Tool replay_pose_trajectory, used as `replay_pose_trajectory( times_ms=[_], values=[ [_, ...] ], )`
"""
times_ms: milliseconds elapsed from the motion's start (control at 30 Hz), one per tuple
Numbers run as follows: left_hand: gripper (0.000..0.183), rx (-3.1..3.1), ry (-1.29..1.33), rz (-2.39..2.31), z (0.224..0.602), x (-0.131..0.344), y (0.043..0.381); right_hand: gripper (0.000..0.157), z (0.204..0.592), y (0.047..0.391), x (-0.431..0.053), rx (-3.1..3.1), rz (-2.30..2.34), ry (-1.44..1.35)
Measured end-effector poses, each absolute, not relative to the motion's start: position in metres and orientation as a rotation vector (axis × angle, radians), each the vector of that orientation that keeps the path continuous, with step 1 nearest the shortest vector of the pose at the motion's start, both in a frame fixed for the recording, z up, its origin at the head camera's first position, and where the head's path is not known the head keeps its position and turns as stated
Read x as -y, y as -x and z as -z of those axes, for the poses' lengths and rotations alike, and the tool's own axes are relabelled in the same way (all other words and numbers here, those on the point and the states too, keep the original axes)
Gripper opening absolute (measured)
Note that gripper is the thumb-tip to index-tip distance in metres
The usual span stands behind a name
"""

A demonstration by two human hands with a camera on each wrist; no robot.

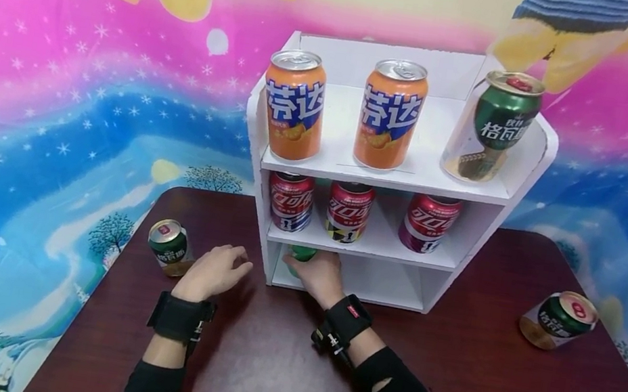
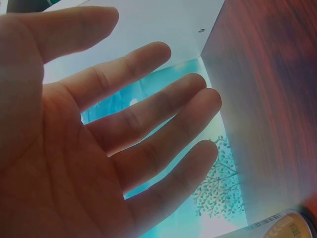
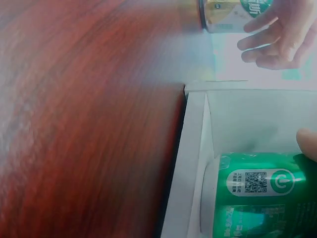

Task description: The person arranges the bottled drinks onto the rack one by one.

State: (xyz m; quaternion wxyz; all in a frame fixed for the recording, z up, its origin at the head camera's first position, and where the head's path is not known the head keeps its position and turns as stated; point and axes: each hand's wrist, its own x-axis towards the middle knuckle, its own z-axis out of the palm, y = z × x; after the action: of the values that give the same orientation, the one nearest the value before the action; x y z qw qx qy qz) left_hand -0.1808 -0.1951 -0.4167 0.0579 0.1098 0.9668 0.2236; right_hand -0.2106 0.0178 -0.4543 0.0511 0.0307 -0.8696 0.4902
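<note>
On the bottom tier of the white shelf (image 1: pixel 440 257) stands a green drink can (image 3: pixel 257 198), close to the left side wall. My right hand (image 1: pixel 321 278) reaches into that tier and grips the can, covering much of it in the head view. In the right wrist view only a fingertip shows by its upper end. My left hand (image 1: pixel 215 273) is held over the table left of the shelf, fingers spread and holding nothing. Beside it stands a green and gold kvass can (image 1: pixel 169 247).
Two orange Fanta cans (image 1: pixel 391 116) and a green kvass can (image 1: pixel 494 128) stand on the top tier. Three red cola cans (image 1: pixel 348 212) line the middle tier. Another kvass can (image 1: pixel 558 320) stands on the dark table (image 1: pixel 493 389) at the right. A patterned cloth (image 1: pixel 86 119) hangs behind.
</note>
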Motion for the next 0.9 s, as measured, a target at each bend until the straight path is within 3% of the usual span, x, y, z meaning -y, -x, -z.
replay_pose_trajectory(
  times_ms=[900],
  values=[
    [0.034,-2.930,-0.332,-0.678,0.419,0.196,0.181,0.094,0.454,0.222,-0.028,2.795,-1.597,-0.215]
  ],
)
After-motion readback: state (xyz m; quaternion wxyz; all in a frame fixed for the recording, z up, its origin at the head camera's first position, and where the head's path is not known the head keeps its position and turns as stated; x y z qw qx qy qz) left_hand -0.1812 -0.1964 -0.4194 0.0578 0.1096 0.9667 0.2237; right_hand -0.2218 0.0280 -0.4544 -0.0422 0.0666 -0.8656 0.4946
